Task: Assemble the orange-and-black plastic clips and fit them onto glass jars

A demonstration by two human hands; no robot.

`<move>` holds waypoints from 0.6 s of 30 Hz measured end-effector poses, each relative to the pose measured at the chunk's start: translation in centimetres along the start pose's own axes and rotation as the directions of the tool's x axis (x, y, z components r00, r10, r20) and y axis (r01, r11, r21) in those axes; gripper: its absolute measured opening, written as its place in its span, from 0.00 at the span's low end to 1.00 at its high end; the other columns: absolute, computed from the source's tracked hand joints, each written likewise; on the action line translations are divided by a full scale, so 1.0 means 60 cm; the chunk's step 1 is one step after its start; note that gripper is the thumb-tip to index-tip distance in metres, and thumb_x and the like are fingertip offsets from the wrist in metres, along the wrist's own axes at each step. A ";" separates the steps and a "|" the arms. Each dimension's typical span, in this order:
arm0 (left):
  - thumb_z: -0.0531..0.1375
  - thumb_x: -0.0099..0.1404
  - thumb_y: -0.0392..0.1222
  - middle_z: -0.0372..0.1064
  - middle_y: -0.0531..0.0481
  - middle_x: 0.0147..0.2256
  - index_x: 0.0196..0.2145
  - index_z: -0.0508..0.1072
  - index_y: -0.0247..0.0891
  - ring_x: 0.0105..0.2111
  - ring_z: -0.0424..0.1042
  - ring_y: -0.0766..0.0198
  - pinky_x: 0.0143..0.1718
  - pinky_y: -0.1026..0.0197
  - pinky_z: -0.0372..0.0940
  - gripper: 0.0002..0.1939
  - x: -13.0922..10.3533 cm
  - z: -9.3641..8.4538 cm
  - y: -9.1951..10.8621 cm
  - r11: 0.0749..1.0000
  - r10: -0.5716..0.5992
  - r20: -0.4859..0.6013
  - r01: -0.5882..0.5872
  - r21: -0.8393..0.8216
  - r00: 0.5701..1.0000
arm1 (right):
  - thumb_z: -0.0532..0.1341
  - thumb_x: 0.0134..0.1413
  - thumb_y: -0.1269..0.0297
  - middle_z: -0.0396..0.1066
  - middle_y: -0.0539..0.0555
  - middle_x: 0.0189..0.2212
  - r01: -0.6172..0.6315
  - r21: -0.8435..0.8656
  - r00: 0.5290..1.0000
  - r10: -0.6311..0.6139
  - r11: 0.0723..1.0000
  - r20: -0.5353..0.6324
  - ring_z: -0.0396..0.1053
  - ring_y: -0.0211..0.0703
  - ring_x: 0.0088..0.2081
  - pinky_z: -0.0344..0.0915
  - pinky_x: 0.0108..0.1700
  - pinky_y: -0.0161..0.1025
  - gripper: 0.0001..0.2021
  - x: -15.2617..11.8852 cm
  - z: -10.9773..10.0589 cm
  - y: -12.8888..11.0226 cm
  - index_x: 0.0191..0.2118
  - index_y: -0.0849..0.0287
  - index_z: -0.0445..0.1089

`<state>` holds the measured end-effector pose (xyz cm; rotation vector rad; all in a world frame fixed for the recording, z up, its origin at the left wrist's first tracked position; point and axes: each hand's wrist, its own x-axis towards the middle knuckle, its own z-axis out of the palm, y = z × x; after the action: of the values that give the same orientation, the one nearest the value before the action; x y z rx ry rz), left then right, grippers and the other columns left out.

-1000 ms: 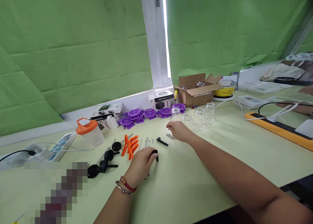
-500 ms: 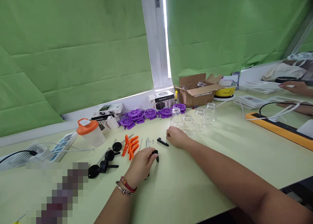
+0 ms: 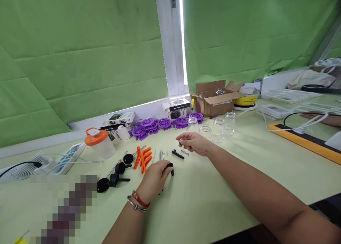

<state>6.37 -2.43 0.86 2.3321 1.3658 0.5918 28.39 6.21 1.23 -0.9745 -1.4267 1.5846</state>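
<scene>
My left hand (image 3: 157, 174) is closed round a black plastic part (image 3: 171, 168), whose curved end shows past the thumb; the palm hides most of it. My right hand (image 3: 193, 143) pinches a small metal spring (image 3: 181, 144) between thumb and fingertips, just above the table. Below those fingers another coil spring (image 3: 185, 152) lies on the tabletop. Beside it rests a short black handle-like piece (image 3: 177, 154). Thin metal rods (image 3: 161, 154) and tiny metal bits (image 3: 167, 153) lie just beyond my left hand. Several orange curved handles (image 3: 145, 158) are left of them.
Black round parts with rods (image 3: 120, 168) lie left. Purple spoked discs (image 3: 164, 123) line the back, near a cardboard box (image 3: 220, 100). Clear jars (image 3: 218, 129) stand beyond my right hand. An orange-lidded cup (image 3: 99, 142) stands left, an orange power strip (image 3: 303, 141) right. Another person's arm (image 3: 322, 119) is far right.
My right hand has lifted off the table with a spring in its fingers, uncovering another spring below. My left hand stays in place. One of the other person's hands has left view at far right.
</scene>
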 end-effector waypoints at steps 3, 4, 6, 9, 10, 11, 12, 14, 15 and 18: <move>0.49 0.67 0.43 0.69 0.50 0.31 0.35 0.70 0.39 0.31 0.65 0.62 0.32 0.62 0.57 0.12 0.000 -0.001 0.001 1.000 -0.002 0.003 0.002 0.000 1.000 | 0.67 0.42 0.61 0.71 0.52 0.26 0.015 0.074 0.998 -0.019 0.997 0.058 0.53 0.26 0.18 0.43 0.18 0.29 0.16 -0.006 0.012 -0.003 0.36 0.63 0.68; 0.49 0.67 0.43 0.69 0.50 0.31 0.35 0.70 0.39 0.31 0.65 0.62 0.32 0.62 0.57 0.11 0.000 0.000 0.001 1.000 -0.001 0.005 0.001 0.001 1.000 | 0.68 0.41 0.60 0.71 0.53 0.26 0.026 0.084 0.997 -0.032 0.996 0.071 0.54 0.27 0.18 0.44 0.18 0.29 0.16 -0.008 0.017 -0.003 0.36 0.63 0.68; 0.49 0.67 0.43 0.69 0.51 0.31 0.35 0.69 0.39 0.31 0.65 0.62 0.32 0.62 0.57 0.11 0.000 0.000 -0.001 1.000 -0.001 0.009 0.000 0.006 1.000 | 0.68 0.41 0.60 0.72 0.53 0.26 0.046 0.081 0.994 -0.054 0.996 0.093 0.57 0.28 0.18 0.46 0.18 0.29 0.16 -0.012 0.029 -0.003 0.34 0.62 0.68; 0.49 0.67 0.43 0.68 0.51 0.30 0.33 0.69 0.39 0.30 0.64 0.63 0.32 0.63 0.56 0.11 0.000 0.002 -0.003 1.000 0.003 0.003 -0.003 0.017 1.000 | 0.69 0.40 0.61 0.73 0.53 0.27 0.099 0.007 0.989 -0.099 0.995 0.112 0.60 0.30 0.21 0.52 0.21 0.30 0.13 -0.018 0.049 -0.002 0.31 0.62 0.69; 0.49 0.67 0.42 0.68 0.51 0.29 0.33 0.68 0.39 0.30 0.64 0.63 0.31 0.63 0.56 0.11 0.001 0.002 -0.003 1.000 0.006 -0.001 -0.006 0.018 1.000 | 0.69 0.40 0.62 0.73 0.53 0.27 0.131 -0.024 0.985 -0.127 0.991 0.118 0.61 0.31 0.22 0.55 0.22 0.31 0.12 -0.021 0.055 -0.002 0.30 0.62 0.70; 0.49 0.67 0.42 0.67 0.51 0.29 0.33 0.68 0.39 0.30 0.64 0.63 0.31 0.63 0.56 0.10 0.001 0.002 -0.003 1.000 0.009 -0.003 -0.008 0.019 1.000 | 0.68 0.40 0.63 0.72 0.52 0.27 0.165 -0.052 0.979 -0.158 0.985 0.128 0.62 0.31 0.23 0.57 0.24 0.32 0.11 -0.023 0.060 -0.001 0.30 0.62 0.70; 0.49 0.67 0.42 0.67 0.51 0.29 0.32 0.68 0.39 0.30 0.63 0.63 0.31 0.63 0.56 0.10 0.001 0.002 -0.003 1.000 0.009 -0.005 -0.009 0.019 1.000 | 0.68 0.40 0.63 0.72 0.52 0.26 0.199 -0.074 0.972 -0.187 0.977 0.141 0.62 0.32 0.24 0.59 0.26 0.33 0.10 -0.024 0.065 -0.001 0.29 0.62 0.71; 0.49 0.66 0.42 0.67 0.52 0.29 0.31 0.67 0.39 0.29 0.63 0.63 0.31 0.63 0.55 0.10 0.001 0.002 -0.002 1.000 0.009 -0.004 -0.008 0.017 1.000 | 0.67 0.40 0.64 0.71 0.51 0.26 0.243 -0.109 0.960 -0.223 0.964 0.169 0.64 0.34 0.26 0.61 0.29 0.34 0.08 -0.027 0.071 -0.002 0.29 0.62 0.72; 0.49 0.66 0.42 0.66 0.52 0.28 0.30 0.66 0.39 0.29 0.62 0.63 0.31 0.63 0.55 0.10 0.001 0.002 -0.001 1.000 0.007 -0.001 -0.007 0.016 1.000 | 0.67 0.40 0.65 0.71 0.51 0.26 0.257 -0.127 0.955 -0.232 0.958 0.183 0.64 0.34 0.27 0.61 0.30 0.35 0.08 -0.028 0.072 -0.003 0.29 0.62 0.72; 0.49 0.66 0.42 0.66 0.52 0.28 0.30 0.66 0.39 0.29 0.62 0.64 0.30 0.63 0.55 0.10 0.001 0.002 -0.003 1.000 0.005 -0.002 -0.004 0.017 1.000 | 0.67 0.40 0.65 0.71 0.52 0.27 0.294 -0.169 0.944 -0.258 0.941 0.208 0.66 0.37 0.30 0.63 0.33 0.37 0.07 -0.031 0.074 -0.004 0.29 0.62 0.73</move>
<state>6.37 -2.30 0.68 2.3494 1.3724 0.5866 25.10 2.76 1.89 -0.7107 -1.7925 1.3692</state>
